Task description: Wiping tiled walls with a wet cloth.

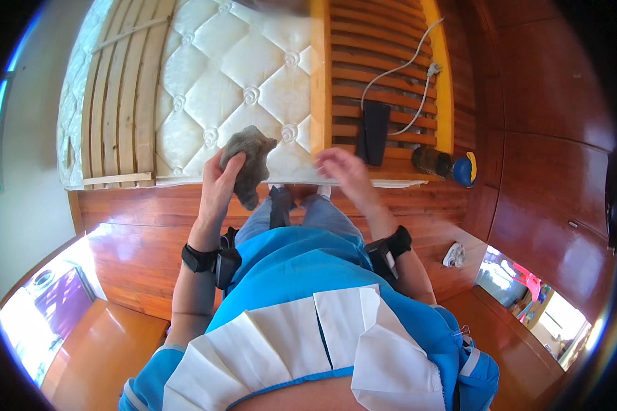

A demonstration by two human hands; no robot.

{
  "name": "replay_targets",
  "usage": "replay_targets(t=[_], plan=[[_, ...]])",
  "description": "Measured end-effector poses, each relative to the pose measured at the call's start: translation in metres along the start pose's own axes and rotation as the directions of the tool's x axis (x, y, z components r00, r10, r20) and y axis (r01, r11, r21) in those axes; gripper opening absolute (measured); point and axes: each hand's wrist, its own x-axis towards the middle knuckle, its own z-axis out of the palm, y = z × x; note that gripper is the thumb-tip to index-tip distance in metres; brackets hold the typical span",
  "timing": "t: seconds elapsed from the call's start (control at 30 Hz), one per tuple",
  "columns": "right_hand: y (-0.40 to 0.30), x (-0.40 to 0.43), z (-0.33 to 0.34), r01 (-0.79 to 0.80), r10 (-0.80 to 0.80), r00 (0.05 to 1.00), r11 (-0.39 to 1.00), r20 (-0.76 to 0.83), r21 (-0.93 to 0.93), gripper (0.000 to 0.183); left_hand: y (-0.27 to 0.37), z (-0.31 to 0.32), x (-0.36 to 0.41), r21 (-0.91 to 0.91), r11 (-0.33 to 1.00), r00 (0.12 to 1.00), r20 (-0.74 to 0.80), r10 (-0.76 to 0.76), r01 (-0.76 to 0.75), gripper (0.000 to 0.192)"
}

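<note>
My left hand [220, 182] grips a crumpled grey cloth [252, 159], with the thumb on top and part of the cloth hanging down. The cloth is held over the near edge of a white quilted mattress [252, 67]. My right hand [342, 167] is bare and somewhat blurred, its fingers loosely spread, near the end of a yellow wooden rail [320, 92]. To the right of that hand, a dark flat object [374, 132] lies on an orange slatted wooden panel [383, 82], beside a pale cable with a plug [433, 69].
Pale wooden slats [121, 97] lie across the mattress's left part. A dark cylindrical object with a blue and yellow end [463, 170] rests at the panel's near right corner. Glossy brown cabinets [550, 190] stand at the right. A crumpled white item [454, 255] lies on the wooden floor [149, 257].
</note>
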Motion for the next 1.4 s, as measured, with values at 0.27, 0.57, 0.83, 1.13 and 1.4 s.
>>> replay_targets(t=[0.27, 0.57, 0.83, 1.13, 1.4], plan=[[0.044, 0.009, -0.125, -0.101, 0.012, 0.891, 0.98, -0.454, -0.172, 0.02, -0.007, -0.012, -0.003, 0.011, 1.0, 1.0, -0.018, -0.014, 0.014, 0.022], [0.064, 0.015, -0.129, -0.155, -0.011, 0.878, 0.939, -0.479, -0.306, 0.019, -0.003, -0.012, -0.001, -0.034, 0.999, 0.996, -0.084, 0.026, -0.029, 0.025], [-0.009, 0.033, 0.01, 0.142, -0.143, 0.989, 0.9, 0.03, -0.412, 0.017, 0.001, -0.001, 0.005, -0.054, 0.998, 0.999, -0.043, -0.032, 0.029, 0.026], [0.013, 0.034, -0.017, 0.117, -0.159, 0.968, 0.971, -0.196, -0.208, 0.016, -0.004, -0.018, 0.0, -0.063, 0.998, 0.996, -0.093, -0.009, 0.003, 0.027], [0.008, 0.036, 0.012, 0.124, -0.133, 0.99, 0.982, -0.055, -0.144, 0.015, -0.005, -0.028, -0.002, -0.134, 0.99, 0.986, -0.158, -0.055, 0.034, 0.029]])
